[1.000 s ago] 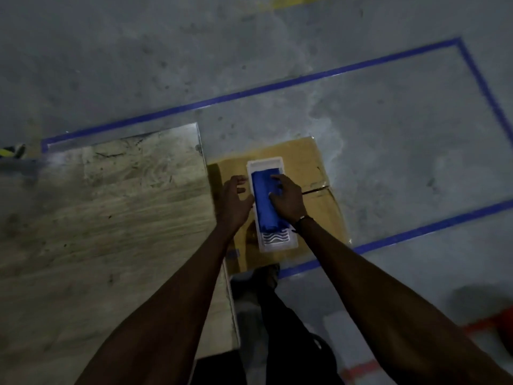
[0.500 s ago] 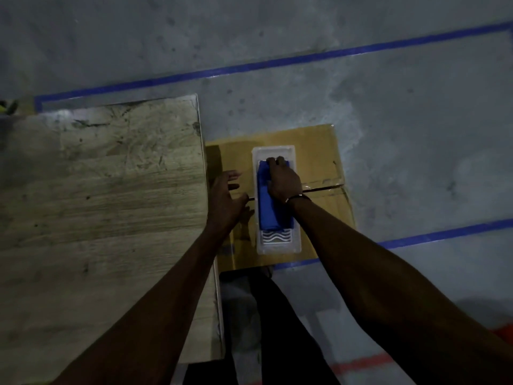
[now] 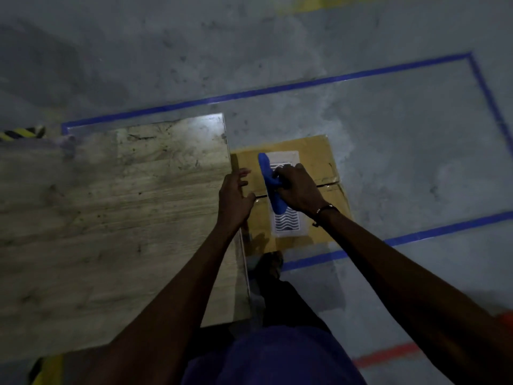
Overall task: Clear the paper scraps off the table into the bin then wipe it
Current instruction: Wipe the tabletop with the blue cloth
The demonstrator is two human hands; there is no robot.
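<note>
1. Table [image 3: 111,218], wooden and scuffed, fills the left side of the view, its right edge running down past the person's left forearm; a strip of yellow-and-black hazard tape [image 3: 16,133] shows on the floor just beyond its far left corner.
2. Left hand [image 3: 234,200] hovers at the table's right edge, fingers loosely spread and holding nothing, partly over the box beside the table.
3. Cardboard box [image 3: 313,151] sits closed on the concrete floor just beside the table's right edge, lower than the tabletop, with a seam running across its top flaps.
4. White tray [image 3: 287,226] lies lengthwise on top of the box, a wavy black pattern printed on its near end.
5. Blue cloth [image 3: 268,170] is bunched into a long roll over the tray's left half, its far end lifted toward the tray's far left corner.
6. Right hand [image 3: 297,190] grips the cloth around its middle, fingers curled over it; a thin bracelet [image 3: 324,209] circles the wrist.
7. Blue floor tape [image 3: 277,90] outlines a rectangle on the floor around the table and box, with one strip passing under the box's near edge.
8. Red tape line [image 3: 388,354] crosses the floor at the lower right, near the person's right forearm.
9. Whether any paper scraps lie on the tabletop cannot be told in this dim light.
</note>
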